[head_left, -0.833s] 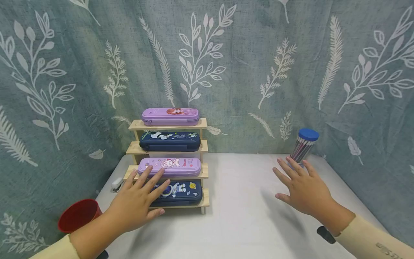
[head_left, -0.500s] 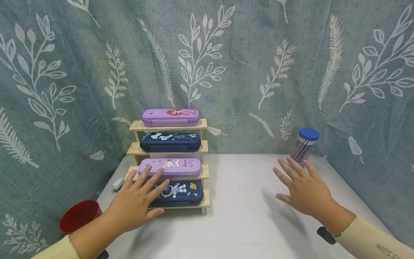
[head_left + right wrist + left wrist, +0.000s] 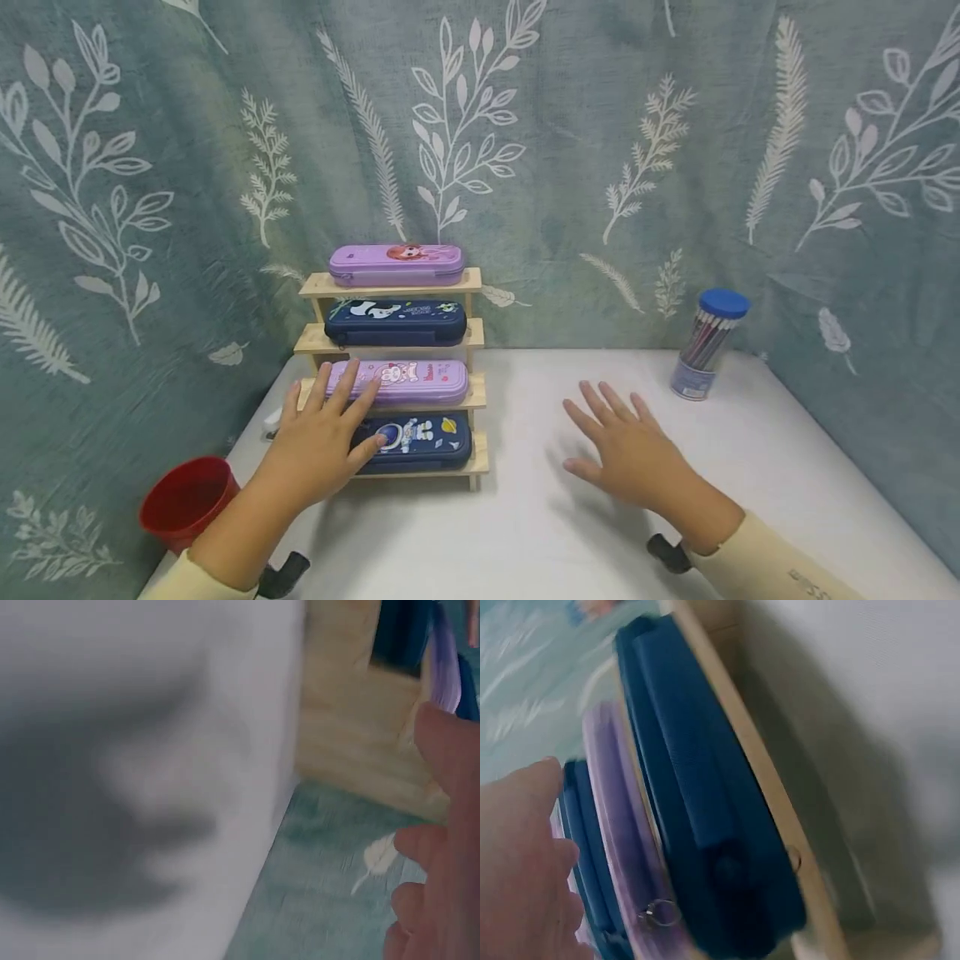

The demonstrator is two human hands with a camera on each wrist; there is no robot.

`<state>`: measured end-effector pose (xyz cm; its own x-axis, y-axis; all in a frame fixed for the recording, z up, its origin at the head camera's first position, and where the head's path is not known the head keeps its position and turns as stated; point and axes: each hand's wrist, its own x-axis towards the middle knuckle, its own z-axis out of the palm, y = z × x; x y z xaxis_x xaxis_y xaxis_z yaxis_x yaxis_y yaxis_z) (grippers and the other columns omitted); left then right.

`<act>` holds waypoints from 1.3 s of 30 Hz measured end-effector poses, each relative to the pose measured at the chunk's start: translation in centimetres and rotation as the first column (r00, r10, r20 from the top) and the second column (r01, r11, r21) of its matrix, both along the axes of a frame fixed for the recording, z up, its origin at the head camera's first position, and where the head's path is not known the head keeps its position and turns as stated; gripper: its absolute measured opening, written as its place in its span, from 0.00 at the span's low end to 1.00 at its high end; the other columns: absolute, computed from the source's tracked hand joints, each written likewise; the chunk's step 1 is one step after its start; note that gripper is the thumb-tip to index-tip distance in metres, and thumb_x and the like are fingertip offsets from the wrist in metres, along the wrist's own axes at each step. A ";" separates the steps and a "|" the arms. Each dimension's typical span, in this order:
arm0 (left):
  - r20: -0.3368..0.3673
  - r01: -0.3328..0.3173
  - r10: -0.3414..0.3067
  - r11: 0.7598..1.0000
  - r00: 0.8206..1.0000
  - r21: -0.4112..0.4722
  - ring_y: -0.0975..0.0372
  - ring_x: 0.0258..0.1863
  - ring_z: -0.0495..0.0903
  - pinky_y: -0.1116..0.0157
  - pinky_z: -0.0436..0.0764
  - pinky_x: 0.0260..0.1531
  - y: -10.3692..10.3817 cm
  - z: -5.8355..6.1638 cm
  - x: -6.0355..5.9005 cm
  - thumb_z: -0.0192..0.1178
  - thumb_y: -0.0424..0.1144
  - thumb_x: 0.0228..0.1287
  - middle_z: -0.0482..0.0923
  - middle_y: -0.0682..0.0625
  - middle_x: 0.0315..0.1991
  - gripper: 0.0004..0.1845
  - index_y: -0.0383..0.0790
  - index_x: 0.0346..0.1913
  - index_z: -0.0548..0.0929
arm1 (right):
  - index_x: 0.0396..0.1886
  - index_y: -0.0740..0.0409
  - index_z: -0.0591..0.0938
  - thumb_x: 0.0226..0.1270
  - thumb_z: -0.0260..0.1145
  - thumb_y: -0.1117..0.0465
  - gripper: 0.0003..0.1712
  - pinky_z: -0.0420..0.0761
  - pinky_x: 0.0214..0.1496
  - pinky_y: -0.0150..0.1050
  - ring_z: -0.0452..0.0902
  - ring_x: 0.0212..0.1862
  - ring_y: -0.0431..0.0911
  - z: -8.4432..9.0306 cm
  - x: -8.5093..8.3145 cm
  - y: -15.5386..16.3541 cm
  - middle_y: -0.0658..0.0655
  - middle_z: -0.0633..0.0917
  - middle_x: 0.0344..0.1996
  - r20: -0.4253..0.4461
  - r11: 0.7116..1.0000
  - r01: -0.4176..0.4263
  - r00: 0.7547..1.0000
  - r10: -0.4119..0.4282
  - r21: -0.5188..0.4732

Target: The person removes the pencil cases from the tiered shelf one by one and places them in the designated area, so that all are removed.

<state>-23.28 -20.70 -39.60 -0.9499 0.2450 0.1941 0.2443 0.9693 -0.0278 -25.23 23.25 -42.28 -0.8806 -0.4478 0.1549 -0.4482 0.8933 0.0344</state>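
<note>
A small wooden stepped rack (image 3: 474, 283) stands at the table's back left and carries several pencil cases. From the top they are a purple one (image 3: 395, 264), a navy one (image 3: 395, 322), a purple one (image 3: 405, 382) and a navy astronaut one (image 3: 420, 439) (image 3: 705, 825). My left hand (image 3: 322, 433) is open with spread fingers, hovering over the left ends of the two lower cases. My right hand (image 3: 626, 450) is open, palm down, above the white table (image 3: 525, 533), right of the rack. Neither hand holds anything.
A red cup (image 3: 183, 502) sits at the table's front left corner. A clear tub of pencils with a blue lid (image 3: 705, 343) stands at the back right. A small white object (image 3: 272, 419) lies left of the rack. Leaf-patterned curtain surrounds the table.
My right hand has moved left, away from the pencil tub and toward the rack. My left hand has shifted slightly up and back over the lower cases.
</note>
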 end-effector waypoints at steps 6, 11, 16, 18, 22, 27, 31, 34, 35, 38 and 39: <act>0.076 -0.137 0.120 0.948 0.990 0.287 0.35 0.83 0.29 0.26 0.30 0.75 -1.3 -1.9 -1.6 0.50 0.65 0.77 0.31 0.37 0.86 0.45 0.47 0.86 0.50 | 0.83 0.43 0.64 0.71 0.58 0.25 0.49 0.52 0.84 0.65 0.50 0.85 0.57 -1.7 0.2 -6.3 0.58 0.57 0.84 0.158 0.973 -0.007 0.986 0.045 -0.231; 0.101 -0.203 0.176 0.846 0.979 0.493 0.33 0.83 0.29 0.25 0.33 0.74 -2.7 -3.3 -2.8 0.45 0.60 0.80 0.24 0.34 0.85 0.44 0.46 0.86 0.41 | 0.81 0.45 0.68 0.72 0.64 0.32 0.44 0.67 0.79 0.60 0.62 0.81 0.54 -2.5 0.6 -10.0 0.54 0.67 0.80 0.240 0.913 0.050 0.969 0.054 -0.406; 0.099 -0.248 0.244 0.716 0.965 0.652 0.32 0.83 0.37 0.24 0.45 0.73 -3.8 -4.0 -3.2 0.39 0.56 0.83 0.26 0.35 0.85 0.41 0.48 0.86 0.34 | 0.78 0.45 0.71 0.69 0.67 0.33 0.43 0.70 0.78 0.60 0.67 0.78 0.54 -2.8 1.0 -13.0 0.52 0.73 0.76 0.300 0.838 0.113 0.952 0.062 -0.534; 0.130 -0.287 0.288 0.614 0.949 0.736 0.34 0.83 0.42 0.26 0.49 0.74 -4.3 -4.2 -3.4 0.35 0.54 0.84 0.33 0.36 0.86 0.37 0.47 0.86 0.36 | 0.78 0.44 0.71 0.66 0.70 0.32 0.45 0.69 0.78 0.61 0.66 0.78 0.54 -3.1 1.1 -14.0 0.52 0.73 0.75 0.320 0.812 0.136 0.945 0.065 -0.568; 0.250 -0.362 0.323 0.357 0.913 0.861 0.39 0.83 0.47 0.33 0.51 0.79 -5.2 -5.1 -3.9 0.28 0.48 0.84 0.44 0.39 0.86 0.34 0.45 0.86 0.41 | 0.77 0.44 0.71 0.60 0.75 0.32 0.49 0.71 0.77 0.60 0.69 0.76 0.53 -3.7 1.2 -15.5 0.53 0.74 0.73 0.325 0.769 0.159 0.943 0.067 -0.619; 0.344 -0.399 0.242 0.234 0.907 0.887 0.44 0.84 0.49 0.40 0.52 0.82 -5.6 -6.5 -4.6 0.27 0.47 0.83 0.47 0.43 0.86 0.34 0.45 0.86 0.44 | 0.77 0.48 0.71 0.55 0.81 0.35 0.53 0.75 0.74 0.58 0.74 0.69 0.53 -4.6 1.1 -16.3 0.57 0.75 0.67 0.291 0.731 0.173 0.956 0.037 -0.660; 0.349 -0.395 0.221 0.220 0.911 0.892 0.46 0.85 0.48 0.39 0.52 0.81 -5.3 -6.8 -4.7 0.28 0.50 0.83 0.47 0.47 0.86 0.33 0.50 0.87 0.45 | 0.77 0.53 0.70 0.53 0.83 0.39 0.56 0.74 0.74 0.58 0.74 0.69 0.55 -5.2 0.9 -16.5 0.60 0.75 0.67 0.248 0.732 0.141 0.968 0.039 -0.667; 0.341 -0.390 0.228 0.221 0.912 0.894 0.47 0.85 0.47 0.38 0.51 0.81 -5.1 -6.4 -4.8 0.27 0.52 0.83 0.48 0.48 0.86 0.33 0.52 0.87 0.46 | 0.77 0.54 0.68 0.53 0.84 0.41 0.56 0.73 0.76 0.56 0.73 0.71 0.55 -5.4 0.6 -16.7 0.60 0.74 0.69 0.200 0.740 0.104 0.979 0.042 -0.665; 0.340 -0.390 0.233 0.221 0.911 0.894 0.47 0.85 0.47 0.38 0.51 0.81 -5.1 -6.3 -4.9 0.27 0.53 0.83 0.48 0.49 0.86 0.33 0.53 0.87 0.47 | 0.77 0.55 0.68 0.54 0.84 0.41 0.56 0.73 0.76 0.55 0.73 0.71 0.54 -5.4 0.5 -16.7 0.59 0.74 0.69 0.186 0.740 0.093 0.982 0.044 -0.666; 0.332 -0.382 0.235 0.214 0.913 0.899 0.48 0.85 0.47 0.38 0.50 0.81 -5.3 -6.1 -5.1 0.27 0.54 0.83 0.48 0.50 0.86 0.33 0.54 0.86 0.47 | 0.74 0.57 0.69 0.55 0.83 0.42 0.53 0.74 0.76 0.53 0.74 0.70 0.52 -5.4 0.2 -17.0 0.58 0.76 0.67 0.155 0.735 0.069 0.987 0.050 -0.675; 0.332 -0.381 0.234 0.212 0.914 0.900 0.49 0.85 0.47 0.38 0.50 0.81 -5.3 -6.1 -5.1 0.27 0.54 0.83 0.48 0.51 0.86 0.33 0.55 0.86 0.47 | 0.73 0.57 0.70 0.55 0.83 0.41 0.52 0.74 0.75 0.53 0.74 0.70 0.52 -5.4 0.1 -17.1 0.58 0.77 0.67 0.155 0.731 0.068 0.987 0.052 -0.679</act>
